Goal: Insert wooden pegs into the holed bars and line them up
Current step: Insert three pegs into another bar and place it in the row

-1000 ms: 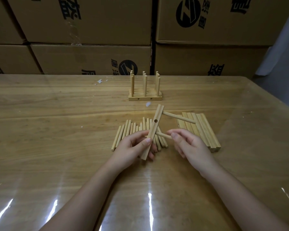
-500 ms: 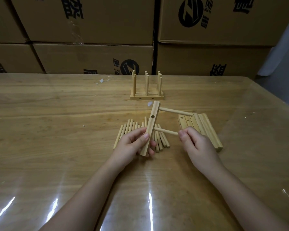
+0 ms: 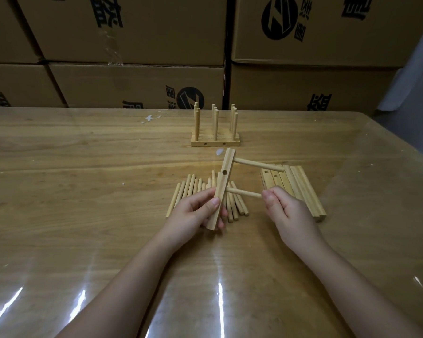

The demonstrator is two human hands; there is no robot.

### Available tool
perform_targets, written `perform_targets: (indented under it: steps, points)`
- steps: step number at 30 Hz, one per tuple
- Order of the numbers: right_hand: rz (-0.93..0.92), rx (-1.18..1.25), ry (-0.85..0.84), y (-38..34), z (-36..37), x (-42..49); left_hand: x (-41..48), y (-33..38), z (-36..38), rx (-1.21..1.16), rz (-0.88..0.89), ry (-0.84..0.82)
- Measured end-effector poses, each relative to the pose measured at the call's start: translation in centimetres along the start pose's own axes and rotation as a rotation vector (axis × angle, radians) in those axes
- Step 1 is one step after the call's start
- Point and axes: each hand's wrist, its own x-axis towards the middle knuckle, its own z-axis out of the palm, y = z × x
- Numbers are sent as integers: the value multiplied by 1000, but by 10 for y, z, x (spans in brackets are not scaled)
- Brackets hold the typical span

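Holed bar (image 3: 221,189) is held up off the table (image 3: 83,191) in the left hand (image 3: 193,213), tilted so its top end leans away and slightly right. The hand grips its lower half, with the thumb pressed on the near face and the fingers curled round behind. Two pegs stick out of the bar's right side. The upper peg (image 3: 258,165) is seated near the top end and its free tip reaches over the spare bars. The lower peg (image 3: 243,192) sits below the middle, and the right hand (image 3: 287,213) pinches its free end between thumb and curled fingers. Between the two pegs one hole (image 3: 224,172) shows dark and unfilled.

Behind and under the bar, mostly to its left, lies a row of loose pegs (image 3: 188,193) side by side on the table. To the bar's right is a flat batch of spare bars (image 3: 300,189) lying edge to edge, with holes visible on the two leftmost. Beyond the bar's top end, well apart from it, stands a finished set (image 3: 215,140) — bars pressed together flat with three ranks of pegs upright. Farther back from the bar, past the table's edge, cardboard boxes (image 3: 132,32) with dark printing are stacked in a wall.
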Motion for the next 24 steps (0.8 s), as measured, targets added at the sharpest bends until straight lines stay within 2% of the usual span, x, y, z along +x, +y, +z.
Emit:
perform_targets:
  steps: [24]
  points:
    - [138, 123, -91, 9, 0, 3, 0, -3, 0, 35, 43, -17]
